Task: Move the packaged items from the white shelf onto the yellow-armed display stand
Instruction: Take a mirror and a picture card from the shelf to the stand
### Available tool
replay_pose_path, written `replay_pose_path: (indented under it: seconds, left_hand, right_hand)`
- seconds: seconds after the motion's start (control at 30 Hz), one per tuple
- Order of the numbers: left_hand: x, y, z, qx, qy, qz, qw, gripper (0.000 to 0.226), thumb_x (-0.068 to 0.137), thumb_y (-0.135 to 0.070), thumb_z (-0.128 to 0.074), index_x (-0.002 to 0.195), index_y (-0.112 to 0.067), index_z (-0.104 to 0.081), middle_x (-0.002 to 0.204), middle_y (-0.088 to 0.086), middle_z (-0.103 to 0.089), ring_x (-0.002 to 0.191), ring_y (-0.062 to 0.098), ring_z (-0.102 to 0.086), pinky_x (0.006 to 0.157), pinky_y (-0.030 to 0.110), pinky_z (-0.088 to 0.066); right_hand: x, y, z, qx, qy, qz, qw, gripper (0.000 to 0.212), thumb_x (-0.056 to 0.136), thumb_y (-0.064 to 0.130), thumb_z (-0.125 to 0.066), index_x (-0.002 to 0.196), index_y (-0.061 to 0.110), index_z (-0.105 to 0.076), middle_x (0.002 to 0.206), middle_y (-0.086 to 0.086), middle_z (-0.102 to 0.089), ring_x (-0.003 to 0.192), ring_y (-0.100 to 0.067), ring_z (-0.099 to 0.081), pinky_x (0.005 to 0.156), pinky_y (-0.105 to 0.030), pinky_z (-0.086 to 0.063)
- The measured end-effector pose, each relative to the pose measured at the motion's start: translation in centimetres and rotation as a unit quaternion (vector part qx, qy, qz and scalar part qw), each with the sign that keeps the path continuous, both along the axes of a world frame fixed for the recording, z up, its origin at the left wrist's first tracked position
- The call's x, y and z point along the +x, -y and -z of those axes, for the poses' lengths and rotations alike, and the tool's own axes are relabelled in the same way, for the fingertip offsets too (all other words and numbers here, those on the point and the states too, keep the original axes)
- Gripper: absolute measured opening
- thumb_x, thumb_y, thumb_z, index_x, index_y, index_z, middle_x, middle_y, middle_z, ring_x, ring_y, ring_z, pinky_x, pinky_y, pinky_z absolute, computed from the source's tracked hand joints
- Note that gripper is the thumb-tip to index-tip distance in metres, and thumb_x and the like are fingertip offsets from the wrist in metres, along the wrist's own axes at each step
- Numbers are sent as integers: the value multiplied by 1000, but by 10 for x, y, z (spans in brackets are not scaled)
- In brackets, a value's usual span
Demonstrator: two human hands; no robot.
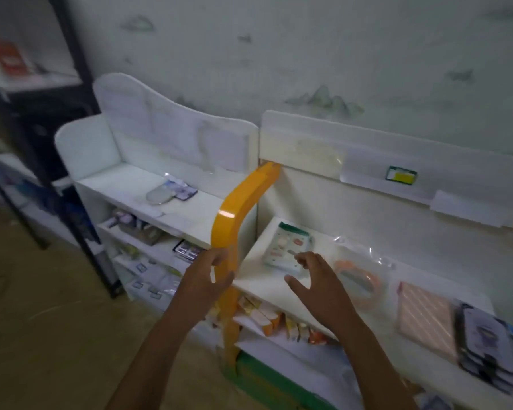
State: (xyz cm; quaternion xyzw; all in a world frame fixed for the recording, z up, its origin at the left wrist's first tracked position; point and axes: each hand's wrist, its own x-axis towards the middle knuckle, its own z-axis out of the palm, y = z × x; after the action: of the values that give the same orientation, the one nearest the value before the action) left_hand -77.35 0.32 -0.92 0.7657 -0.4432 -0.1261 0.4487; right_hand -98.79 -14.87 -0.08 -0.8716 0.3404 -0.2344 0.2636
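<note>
Between transfers: both the left hand and right hand hover with fingers spread, holding nothing, near the yellow arm. One packaged item lies on the white shelf, far left. Likely next: reaching left to grasp it.

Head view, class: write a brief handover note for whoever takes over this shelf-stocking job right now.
Left hand: open, empty, by the yellow arm.
Right hand: open, empty, over the stand's top shelf.
On that shelf: green-topped pack, bagged orange ring, pink striped pack, dark packs.
Left: one packaged item on the white shelf top, more on tiers below.
</note>
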Motion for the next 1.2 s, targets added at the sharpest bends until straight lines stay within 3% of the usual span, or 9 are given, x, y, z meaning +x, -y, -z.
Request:
replay_pose_path:
  seconds: [0.4,0.6,0.8,1.2]
  left_hand:
    - [163,-119,0,12,16,-72,997,50,88,-38,-68,133,-36,-46,125,-16,-52,115,2,-50,94,25,-44]
    - [224,-146,5,23,18,-102,994,54,90,-38,-67,138,-30,-45,128,-14,-50,118,4,-47,95,24,-41]
    - [273,-145,15,33,23,-120,992,56,89,-39,-67,138,-32,-42,131,-14,-45,119,3,-44,95,23,-38]
    - [382,-82,15,62,52,-164,983,55,88,-40,-68,136,-26,-46,131,-8,-52,118,8,-50,93,26,-45]
  right_hand:
    - [184,-79,3,14,-8,-50,999,50,91,48,-60,134,32,-43,133,13,-47,122,-6,-47,99,-30,-44]
    - [254,-104,7,-7,-9,-73,997,47,91,48,-60,132,30,-45,127,15,-48,117,-3,-46,92,-23,-43]
    - [308,-92,11,13,-17,-79,997,48,91,46,-61,133,34,-41,129,19,-44,116,1,-42,90,-18,-37]
    - [423,-13,22,28,-12,-103,994,50,91,45,-60,134,29,-42,130,11,-46,122,-8,-43,96,-27,-43]
